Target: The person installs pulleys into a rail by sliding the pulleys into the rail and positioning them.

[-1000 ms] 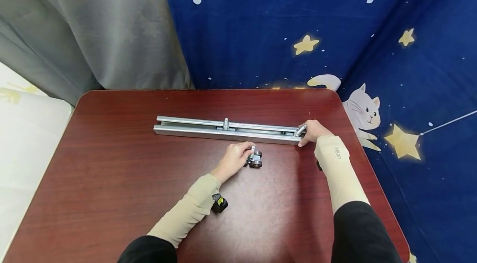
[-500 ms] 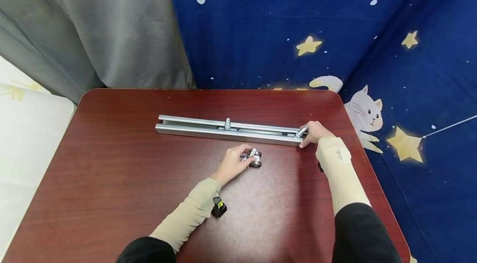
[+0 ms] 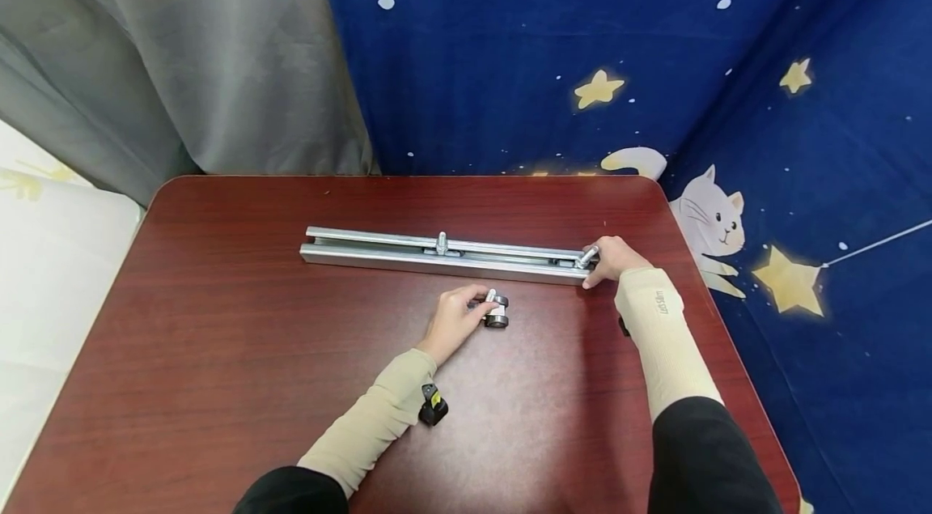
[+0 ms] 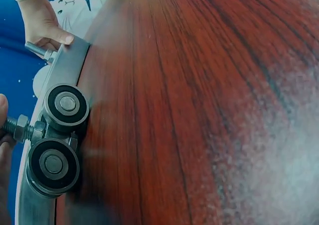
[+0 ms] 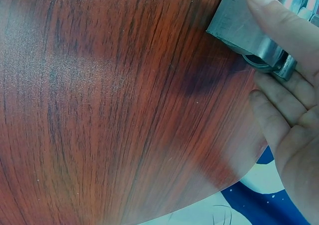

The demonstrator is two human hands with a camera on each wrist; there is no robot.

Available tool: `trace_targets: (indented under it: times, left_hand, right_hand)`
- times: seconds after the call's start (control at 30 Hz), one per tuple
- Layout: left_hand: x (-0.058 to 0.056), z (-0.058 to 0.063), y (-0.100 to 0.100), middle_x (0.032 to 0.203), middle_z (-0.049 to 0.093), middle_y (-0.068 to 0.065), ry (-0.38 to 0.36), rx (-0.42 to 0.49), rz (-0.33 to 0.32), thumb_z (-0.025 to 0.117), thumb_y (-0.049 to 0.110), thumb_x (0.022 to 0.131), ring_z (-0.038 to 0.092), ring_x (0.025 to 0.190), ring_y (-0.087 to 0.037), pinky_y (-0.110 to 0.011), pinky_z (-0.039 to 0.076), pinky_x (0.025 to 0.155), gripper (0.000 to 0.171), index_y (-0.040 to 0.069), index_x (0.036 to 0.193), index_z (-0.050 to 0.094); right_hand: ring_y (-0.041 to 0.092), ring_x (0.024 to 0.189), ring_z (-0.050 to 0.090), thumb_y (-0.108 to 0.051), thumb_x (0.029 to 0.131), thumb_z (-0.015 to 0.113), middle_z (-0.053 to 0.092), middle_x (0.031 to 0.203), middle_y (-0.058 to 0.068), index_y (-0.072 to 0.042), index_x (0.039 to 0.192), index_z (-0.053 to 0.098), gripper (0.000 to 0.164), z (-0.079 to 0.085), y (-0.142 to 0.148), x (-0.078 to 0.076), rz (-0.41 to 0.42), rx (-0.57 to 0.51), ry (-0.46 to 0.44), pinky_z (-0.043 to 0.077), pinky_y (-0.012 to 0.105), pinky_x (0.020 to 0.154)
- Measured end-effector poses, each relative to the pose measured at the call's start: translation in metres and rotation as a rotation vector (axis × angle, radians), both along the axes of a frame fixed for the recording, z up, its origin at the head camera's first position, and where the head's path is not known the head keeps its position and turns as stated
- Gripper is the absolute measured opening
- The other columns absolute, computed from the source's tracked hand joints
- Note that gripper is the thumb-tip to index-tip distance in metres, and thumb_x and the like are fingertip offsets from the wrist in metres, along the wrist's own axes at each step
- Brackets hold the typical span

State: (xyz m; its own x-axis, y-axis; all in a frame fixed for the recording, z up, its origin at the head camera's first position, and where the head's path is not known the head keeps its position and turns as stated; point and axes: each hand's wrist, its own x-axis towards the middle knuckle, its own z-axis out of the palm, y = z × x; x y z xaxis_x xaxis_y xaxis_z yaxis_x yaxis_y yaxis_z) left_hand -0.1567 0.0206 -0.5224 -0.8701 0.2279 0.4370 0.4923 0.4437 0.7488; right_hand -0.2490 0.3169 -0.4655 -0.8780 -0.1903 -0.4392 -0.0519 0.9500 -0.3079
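Note:
A silver metal channel rail lies across the table with its slot facing up. My right hand grips its right end; in the right wrist view the thumb presses on the side wall. Two bolts stick up from the slot: one bolt near the middle, another bolt leaning beside my right fingers. In front of the rail, my left hand pinches the threaded stem of a roller trolley. The left wrist view shows its dark-ringed wheels and nut close up.
The reddish-brown wooden table has rounded far corners. Behind it hang a grey curtain and a blue star-patterned curtain. A white surface borders the table's left side.
My left hand has shifted its fingers down from the top of the trolley's stem, and the stem has gone from upright to tilted. The right hand and rail have stayed put.

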Motion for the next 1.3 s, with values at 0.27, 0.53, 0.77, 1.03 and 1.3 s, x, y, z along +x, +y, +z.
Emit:
trace_targets:
  times: [0.27, 0.53, 0.77, 1.03, 1.3]
  left_hand:
    - [0.003, 0.001, -0.007, 0.084, 0.069, -0.01, -0.039, 0.042, 0.026, 0.073, 0.012, 0.075, 0.065, 0.072, -0.015, -0.022, 0.052, 0.063, 0.019, 0.001, 0.09, 0.068]
    - [0.002, 0.006, -0.025, 0.081, 0.069, -0.009, -0.03, 0.094, 0.098, 0.073, 0.01, 0.075, 0.066, 0.071, -0.015, -0.024, 0.053, 0.061, 0.015, 0.004, 0.087, 0.069]
    - [0.0, 0.01, -0.053, 0.079, 0.069, -0.011, -0.017, 0.133, 0.195, 0.073, 0.006, 0.074, 0.067, 0.069, -0.02, -0.029, 0.054, 0.06, 0.015, 0.001, 0.086, 0.068]
    - [0.0, 0.013, -0.097, 0.08, 0.068, -0.016, 0.006, 0.185, 0.33, 0.072, -0.001, 0.073, 0.067, 0.07, -0.025, -0.021, 0.053, 0.061, 0.015, -0.005, 0.086, 0.067]
    - [-0.002, 0.02, -0.144, 0.084, 0.067, -0.022, -0.044, 0.303, 0.464, 0.068, -0.005, 0.076, 0.062, 0.07, -0.003, -0.006, 0.046, 0.063, 0.015, -0.009, 0.09, 0.065]
  right_hand:
    - [0.024, 0.092, 0.055, -0.022, 0.061, 0.084, 0.062, 0.108, 0.019, 0.004, 0.118, 0.057, 0.068, -0.001, -0.005, -0.002, -0.006, 0.006, -0.02, 0.045, 0.043, 0.088]
    - [0.026, 0.095, 0.054, -0.021, 0.062, 0.083, 0.06, 0.112, 0.021, 0.004, 0.12, 0.056, 0.069, -0.003, -0.005, -0.003, -0.04, -0.003, -0.044, 0.044, 0.045, 0.089]
    - [0.025, 0.091, 0.054, -0.021, 0.061, 0.083, 0.061, 0.108, 0.02, 0.004, 0.117, 0.058, 0.067, -0.004, -0.004, -0.002, -0.019, -0.004, -0.026, 0.045, 0.043, 0.086]
    - [0.026, 0.091, 0.054, -0.022, 0.061, 0.084, 0.061, 0.109, 0.021, 0.005, 0.118, 0.057, 0.068, -0.004, -0.004, -0.001, -0.01, 0.008, -0.028, 0.045, 0.044, 0.087]
    - [0.026, 0.091, 0.054, -0.02, 0.061, 0.084, 0.06, 0.11, 0.022, 0.006, 0.118, 0.056, 0.069, 0.0, -0.001, 0.0, -0.009, -0.007, -0.024, 0.044, 0.046, 0.087]
